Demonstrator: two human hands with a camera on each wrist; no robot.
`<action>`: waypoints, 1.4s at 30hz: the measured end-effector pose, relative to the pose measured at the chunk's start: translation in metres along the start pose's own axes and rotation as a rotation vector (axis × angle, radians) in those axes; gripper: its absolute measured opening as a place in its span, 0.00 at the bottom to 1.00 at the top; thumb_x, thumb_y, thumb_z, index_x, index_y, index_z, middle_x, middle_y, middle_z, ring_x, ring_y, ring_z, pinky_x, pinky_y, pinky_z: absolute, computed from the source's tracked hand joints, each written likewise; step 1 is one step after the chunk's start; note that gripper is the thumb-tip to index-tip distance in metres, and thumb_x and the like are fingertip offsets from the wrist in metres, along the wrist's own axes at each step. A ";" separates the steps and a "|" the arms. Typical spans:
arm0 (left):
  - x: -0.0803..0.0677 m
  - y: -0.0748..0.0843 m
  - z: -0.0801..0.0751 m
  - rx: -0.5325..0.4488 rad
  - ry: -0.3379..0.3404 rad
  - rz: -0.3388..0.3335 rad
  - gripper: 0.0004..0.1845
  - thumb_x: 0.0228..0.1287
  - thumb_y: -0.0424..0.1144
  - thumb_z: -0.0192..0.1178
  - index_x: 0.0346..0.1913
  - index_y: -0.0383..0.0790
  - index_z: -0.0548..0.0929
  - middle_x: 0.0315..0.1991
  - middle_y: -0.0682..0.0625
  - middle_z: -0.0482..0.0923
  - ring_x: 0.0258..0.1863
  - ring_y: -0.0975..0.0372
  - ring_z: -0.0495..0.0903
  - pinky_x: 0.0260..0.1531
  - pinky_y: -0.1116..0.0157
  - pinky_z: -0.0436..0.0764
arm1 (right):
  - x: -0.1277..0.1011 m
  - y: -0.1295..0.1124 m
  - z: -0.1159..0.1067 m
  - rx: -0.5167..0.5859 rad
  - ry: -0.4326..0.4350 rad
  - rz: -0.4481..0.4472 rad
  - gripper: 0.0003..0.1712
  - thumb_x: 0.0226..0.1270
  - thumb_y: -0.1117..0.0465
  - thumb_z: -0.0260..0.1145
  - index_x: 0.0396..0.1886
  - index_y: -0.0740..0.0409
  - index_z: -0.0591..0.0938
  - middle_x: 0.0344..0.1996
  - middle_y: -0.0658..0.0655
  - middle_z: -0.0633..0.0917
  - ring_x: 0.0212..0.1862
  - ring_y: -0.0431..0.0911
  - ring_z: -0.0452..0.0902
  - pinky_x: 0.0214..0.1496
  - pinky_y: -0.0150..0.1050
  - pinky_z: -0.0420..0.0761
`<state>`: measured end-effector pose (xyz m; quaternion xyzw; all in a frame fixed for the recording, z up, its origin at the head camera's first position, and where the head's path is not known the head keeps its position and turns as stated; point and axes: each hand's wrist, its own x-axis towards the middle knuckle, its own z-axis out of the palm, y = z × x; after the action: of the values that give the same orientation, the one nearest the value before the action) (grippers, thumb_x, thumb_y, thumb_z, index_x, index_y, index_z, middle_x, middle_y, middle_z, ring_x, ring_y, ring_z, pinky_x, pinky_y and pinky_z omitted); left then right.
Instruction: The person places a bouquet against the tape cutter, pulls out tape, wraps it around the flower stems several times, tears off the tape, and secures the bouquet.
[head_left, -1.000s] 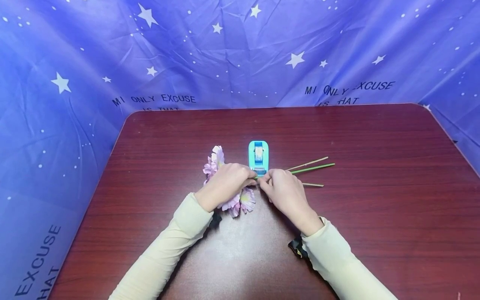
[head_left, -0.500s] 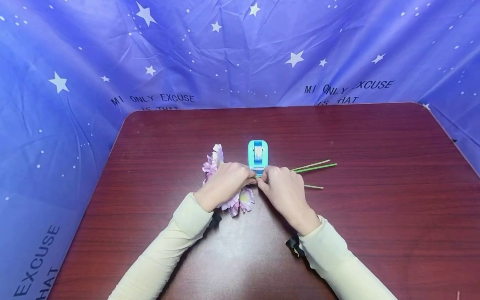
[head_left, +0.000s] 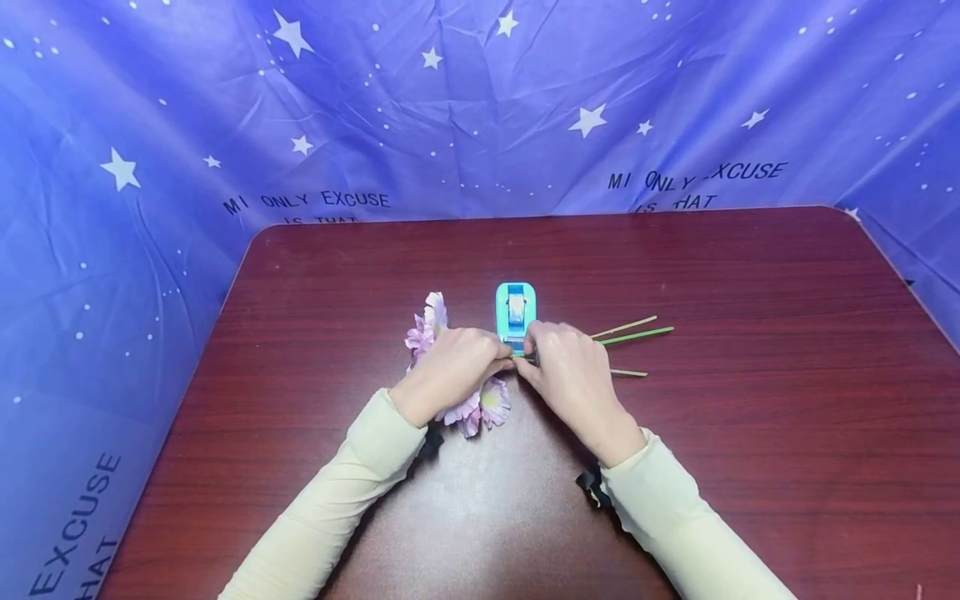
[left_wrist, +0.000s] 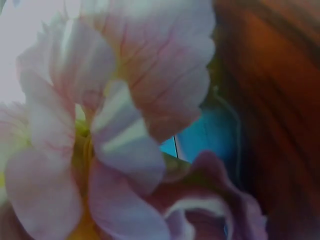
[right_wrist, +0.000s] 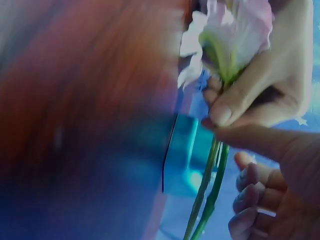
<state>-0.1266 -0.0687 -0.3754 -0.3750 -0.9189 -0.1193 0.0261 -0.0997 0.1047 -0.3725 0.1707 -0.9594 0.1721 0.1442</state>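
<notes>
Left hand [head_left: 450,372] clamped round stems [head_left: 633,336] below blooms [head_left: 480,402], bunching them. Right hand [head_left: 570,375] pinching at stems just near of dispenser [head_left: 516,312], tape within reach.

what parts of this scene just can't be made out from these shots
- Head view: where the thin green flower stems are gripped is covered by the left hand and right hand.
- Head view: any tape on the small turquoise tape dispenser is too small to tell.
- Left wrist view: pink-purple artificial flowers fill the frame, blurred.
- Right wrist view: the dark red wooden table is blurred.
</notes>
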 end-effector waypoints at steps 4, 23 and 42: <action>0.000 0.001 0.001 0.009 0.007 0.007 0.10 0.69 0.43 0.61 0.28 0.48 0.85 0.24 0.57 0.82 0.23 0.62 0.80 0.29 0.61 0.80 | 0.002 0.010 0.000 -0.035 0.020 -0.145 0.18 0.51 0.57 0.78 0.27 0.60 0.77 0.23 0.54 0.75 0.31 0.52 0.71 0.33 0.43 0.73; -0.002 -0.001 0.002 0.030 0.030 0.024 0.08 0.68 0.42 0.62 0.31 0.48 0.86 0.29 0.57 0.85 0.28 0.63 0.82 0.32 0.62 0.81 | 0.008 0.020 -0.004 -0.091 -0.113 -0.290 0.16 0.62 0.53 0.71 0.19 0.53 0.80 0.20 0.50 0.78 0.29 0.49 0.75 0.32 0.43 0.71; -0.002 0.007 0.003 0.223 0.162 0.024 0.09 0.63 0.44 0.67 0.24 0.50 0.85 0.17 0.57 0.79 0.16 0.61 0.75 0.20 0.63 0.77 | 0.008 0.024 -0.005 -0.027 -0.208 -0.315 0.13 0.69 0.52 0.66 0.25 0.50 0.85 0.25 0.49 0.83 0.31 0.48 0.77 0.34 0.46 0.75</action>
<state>-0.1200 -0.0642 -0.3771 -0.3699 -0.9169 -0.0457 0.1431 -0.1151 0.1260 -0.3720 0.3337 -0.9328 0.1158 0.0720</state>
